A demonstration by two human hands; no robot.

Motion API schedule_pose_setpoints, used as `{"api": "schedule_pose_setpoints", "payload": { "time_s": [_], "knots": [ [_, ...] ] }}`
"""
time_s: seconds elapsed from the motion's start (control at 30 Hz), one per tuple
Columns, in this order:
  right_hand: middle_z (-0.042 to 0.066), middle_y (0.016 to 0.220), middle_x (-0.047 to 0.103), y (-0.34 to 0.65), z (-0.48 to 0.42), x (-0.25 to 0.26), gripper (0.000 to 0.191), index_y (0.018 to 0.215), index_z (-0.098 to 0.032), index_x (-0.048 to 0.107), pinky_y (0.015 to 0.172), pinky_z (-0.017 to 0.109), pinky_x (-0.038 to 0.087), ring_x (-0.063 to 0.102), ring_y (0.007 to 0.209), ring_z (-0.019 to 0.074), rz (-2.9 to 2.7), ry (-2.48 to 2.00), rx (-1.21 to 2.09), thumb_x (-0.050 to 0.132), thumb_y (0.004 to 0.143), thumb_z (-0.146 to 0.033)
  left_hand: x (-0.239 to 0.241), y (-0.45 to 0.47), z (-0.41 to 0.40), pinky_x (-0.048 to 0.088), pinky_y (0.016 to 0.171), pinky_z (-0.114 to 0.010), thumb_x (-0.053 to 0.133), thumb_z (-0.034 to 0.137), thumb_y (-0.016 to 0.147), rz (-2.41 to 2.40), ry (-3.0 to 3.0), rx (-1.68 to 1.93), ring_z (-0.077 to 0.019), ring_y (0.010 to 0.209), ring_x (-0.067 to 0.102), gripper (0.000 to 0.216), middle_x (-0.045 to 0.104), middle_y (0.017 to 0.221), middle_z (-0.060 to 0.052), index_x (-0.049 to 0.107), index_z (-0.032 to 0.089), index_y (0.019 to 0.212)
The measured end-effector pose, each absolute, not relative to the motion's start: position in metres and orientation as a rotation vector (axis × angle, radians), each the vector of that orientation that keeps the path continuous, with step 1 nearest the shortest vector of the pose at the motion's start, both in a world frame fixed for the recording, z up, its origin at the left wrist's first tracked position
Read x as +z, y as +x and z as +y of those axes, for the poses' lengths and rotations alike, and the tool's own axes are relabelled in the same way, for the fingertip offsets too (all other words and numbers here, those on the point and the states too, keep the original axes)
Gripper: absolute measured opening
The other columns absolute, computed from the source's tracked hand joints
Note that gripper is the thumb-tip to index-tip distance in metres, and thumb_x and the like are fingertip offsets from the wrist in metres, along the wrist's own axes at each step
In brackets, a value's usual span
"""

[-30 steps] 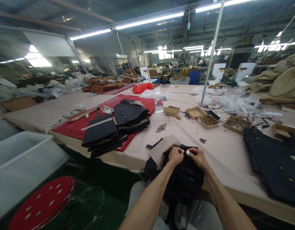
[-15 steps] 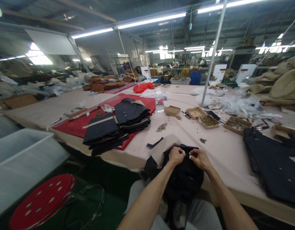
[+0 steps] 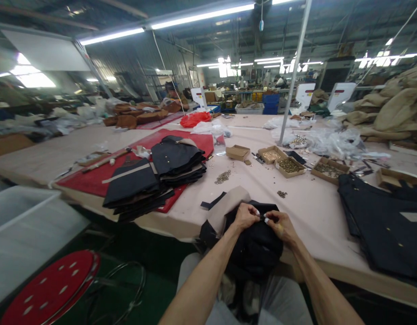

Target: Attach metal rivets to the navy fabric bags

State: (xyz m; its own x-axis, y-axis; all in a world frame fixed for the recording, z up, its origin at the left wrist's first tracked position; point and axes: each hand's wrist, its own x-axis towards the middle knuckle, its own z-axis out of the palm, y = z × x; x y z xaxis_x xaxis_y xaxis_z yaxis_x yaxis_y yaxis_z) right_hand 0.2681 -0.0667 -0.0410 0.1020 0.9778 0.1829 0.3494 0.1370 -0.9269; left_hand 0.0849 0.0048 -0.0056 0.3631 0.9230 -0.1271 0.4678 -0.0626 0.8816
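A bunched black cloth piece (image 3: 259, 253) with a beige part (image 3: 230, 210) lies over the table's front edge and my lap. My left hand (image 3: 247, 215) pinches it near its upper edge, fingers closed. Close beside it, my right hand (image 3: 280, 224) pinches the same cloth, with white wrapping on its fingertips. Something small and dark shows between the fingertips, too small to name. Just beyond the hands lie a small heap of dark metal bits (image 3: 282, 194) and a pile of metal rings (image 3: 223, 177).
Stacked black cloth pieces (image 3: 130, 183) lie on a red sheet (image 3: 89, 180) at left. Cardboard boxes of small metal parts (image 3: 289, 167) stand ahead, near a metal pole (image 3: 294, 72). More black cloth (image 3: 381, 225) is at right. A red stool (image 3: 52, 289) and white bin (image 3: 25, 225) stand lower left.
My fingertips have come closer together on the black cloth. The whole view has shifted slightly, so the table's things appear further left and a little higher.
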Motion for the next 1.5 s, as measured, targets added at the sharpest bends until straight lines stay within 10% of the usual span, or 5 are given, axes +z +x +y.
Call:
{"api": "schedule_pose_setpoints", "payload": {
  "time_s": [1.5],
  "knots": [
    [0.004,0.074,0.069,0.273,-0.061,-0.053,0.032,0.092,-0.016,0.072,0.053,0.025,0.041,0.054,0.056,0.0136,-1.202,-1.342,0.98,0.074,0.07,-0.04,-0.013,0.097,0.01,0.037,0.052,-0.022,0.07,0.021,0.058,1.467,1.776,0.56,-0.0136,0.059,0.059,0.017,0.07,0.067,-0.005,0.074,0.013,0.073]
  ]
}}
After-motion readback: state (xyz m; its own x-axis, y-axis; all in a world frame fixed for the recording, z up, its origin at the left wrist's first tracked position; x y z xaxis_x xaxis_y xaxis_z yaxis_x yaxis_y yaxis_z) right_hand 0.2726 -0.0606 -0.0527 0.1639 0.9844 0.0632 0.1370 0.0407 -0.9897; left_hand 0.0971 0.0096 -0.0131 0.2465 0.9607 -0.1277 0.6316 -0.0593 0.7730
